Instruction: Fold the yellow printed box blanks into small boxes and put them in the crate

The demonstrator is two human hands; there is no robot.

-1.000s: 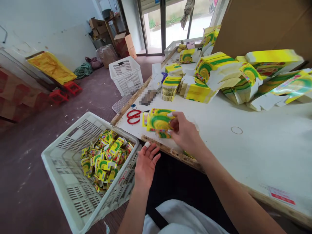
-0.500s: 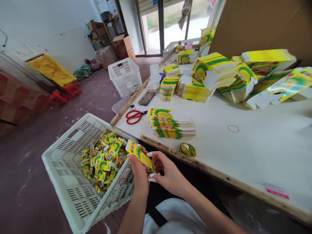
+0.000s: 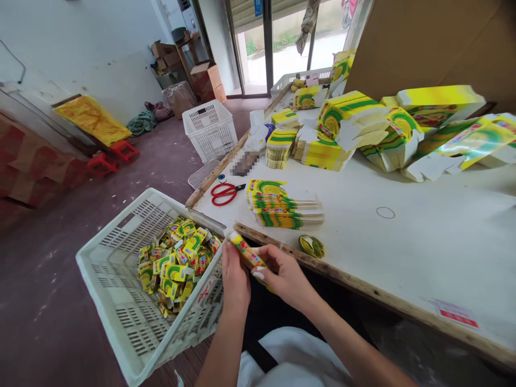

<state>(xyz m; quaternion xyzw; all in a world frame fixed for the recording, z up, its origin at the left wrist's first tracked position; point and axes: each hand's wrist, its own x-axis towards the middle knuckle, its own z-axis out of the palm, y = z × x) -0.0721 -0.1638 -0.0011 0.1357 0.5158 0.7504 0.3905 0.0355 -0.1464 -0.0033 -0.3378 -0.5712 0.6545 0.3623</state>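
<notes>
Both hands hold one flat yellow-and-green carton blank (image 3: 244, 249) just below the table's front edge. My left hand (image 3: 234, 279) grips it from beneath, fingers closed. My right hand (image 3: 284, 277) pinches its near end with closed fingers. To the left, a white plastic crate (image 3: 121, 301) holds several folded small yellow boxes (image 3: 177, 263). On the table, a stack of flat carton blanks (image 3: 282, 207) lies just beyond my hands.
Red scissors (image 3: 223, 192) lie left of the stack. A small crumpled green-yellow scrap (image 3: 311, 246) sits near the table's wooden edge (image 3: 363, 293). Larger piles of yellow cartons (image 3: 363, 129) fill the far table. A second white crate (image 3: 209, 129) stands on the floor.
My right hand left the stack on the table with one blank and met my left hand below the edge. Both hands have since turned the blank edge-on.
</notes>
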